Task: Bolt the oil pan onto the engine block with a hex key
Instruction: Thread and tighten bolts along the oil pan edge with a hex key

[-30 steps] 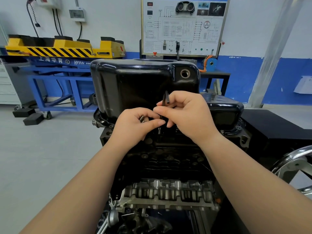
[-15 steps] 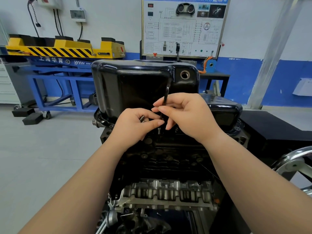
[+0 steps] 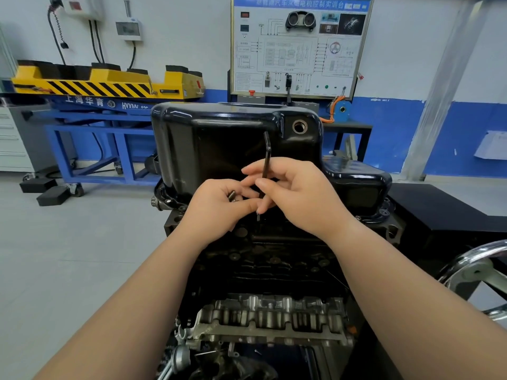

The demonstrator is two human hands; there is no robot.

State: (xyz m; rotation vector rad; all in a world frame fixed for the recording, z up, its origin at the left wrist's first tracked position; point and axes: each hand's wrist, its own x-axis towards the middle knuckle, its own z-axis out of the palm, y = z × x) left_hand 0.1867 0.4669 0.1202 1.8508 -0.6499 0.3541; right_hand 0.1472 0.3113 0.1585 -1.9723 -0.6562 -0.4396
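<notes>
A glossy black oil pan [image 3: 219,138] sits on top of the dark engine block [image 3: 274,259], which stands inverted in front of me. My right hand [image 3: 299,196] pinches a black hex key [image 3: 266,157] upright, its bent end up against the pan and its tip pointing down at the pan's front flange. My left hand [image 3: 219,209] curls beside it and holds bolts [image 3: 232,195], whose threaded ends show between the fingers. The two hands touch at the fingertips. The spot under the key's tip is dark and hard to make out.
The grey cylinder head [image 3: 274,316] faces me low in the frame. A chrome handwheel [image 3: 474,272] juts in at the right beside a black stand [image 3: 439,212]. A blue and yellow lift table [image 3: 104,86] and a wiring display board [image 3: 299,45] stand behind.
The hex key has risen in my right hand, so more of its shaft and bent end stands above the fingers. My left hand stays in place with the bolts.
</notes>
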